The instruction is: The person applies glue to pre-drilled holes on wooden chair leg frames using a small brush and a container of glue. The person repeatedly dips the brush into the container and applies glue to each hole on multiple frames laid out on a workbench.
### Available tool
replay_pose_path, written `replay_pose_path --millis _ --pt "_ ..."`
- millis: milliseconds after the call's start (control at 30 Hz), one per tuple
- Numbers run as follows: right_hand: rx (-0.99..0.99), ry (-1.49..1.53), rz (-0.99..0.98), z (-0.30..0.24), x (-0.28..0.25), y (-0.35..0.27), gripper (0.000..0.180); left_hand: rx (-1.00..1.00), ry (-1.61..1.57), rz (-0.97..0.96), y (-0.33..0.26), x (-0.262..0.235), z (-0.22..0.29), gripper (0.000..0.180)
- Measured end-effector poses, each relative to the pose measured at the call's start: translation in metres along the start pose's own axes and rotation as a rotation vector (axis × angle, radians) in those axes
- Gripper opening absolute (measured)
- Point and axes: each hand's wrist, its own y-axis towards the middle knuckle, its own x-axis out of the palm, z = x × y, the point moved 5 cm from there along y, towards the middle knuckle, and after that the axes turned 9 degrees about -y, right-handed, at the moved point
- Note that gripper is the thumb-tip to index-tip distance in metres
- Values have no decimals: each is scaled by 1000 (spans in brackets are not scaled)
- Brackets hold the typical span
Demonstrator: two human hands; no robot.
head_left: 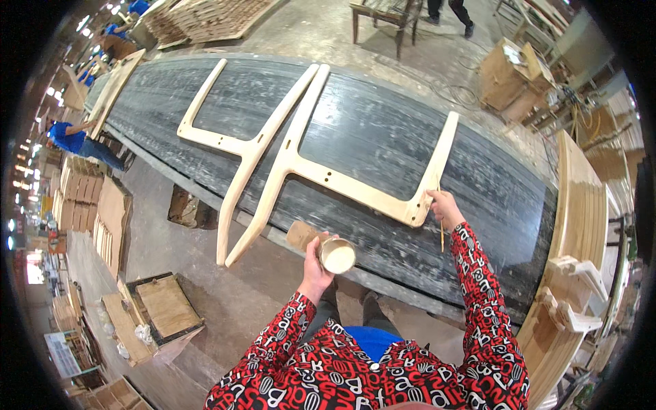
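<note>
My left hand (317, 272) is closed round a small round cup (339, 255) with pale, creamy contents, held over the near edge of the bench. A flat tan wooden piece (298, 236) sticks out beside it; whether it joins the cup I cannot tell. In my right hand (445, 208) is a thin light-brown stick (442, 239), pinched at the lower right corner of a pale wooden chair side frame (355, 189). The fingers touch or nearly touch that corner. To its left lies a similar wooden frame (236, 145). Small dark holes show in both.
The long dark bench (383, 130) runs to the far left, where a person in blue (68, 137) stands at a board. Stacked wooden parts (581, 205) border its right end. A box-like stand (167, 307) is at lower left, and a carton (512, 75) at far right.
</note>
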Motion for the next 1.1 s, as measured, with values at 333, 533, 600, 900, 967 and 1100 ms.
replay_pose_path --millis 333,533,600,900,967,1100 --pt "-7 377 -210 -112 251 48 23 254 -11 102 -25 -43 159 41" --pt "-187 327 -283 -150 256 24 23 384 56 129 -31 -39 204 41" --pt "-257 167 -343 -144 251 -1 20 400 121 206 -48 -33 219 41" --pt "-362 1189 855 -15 -233 -98 11 223 73 34 -1 43 72 40" --pt "-396 1065 1425 44 -334 -157 17 105 68 -46 12 68 21 42" --pt "-71 -180 1872 44 -432 -193 45 37 75 -49 -5 96 -65 44"
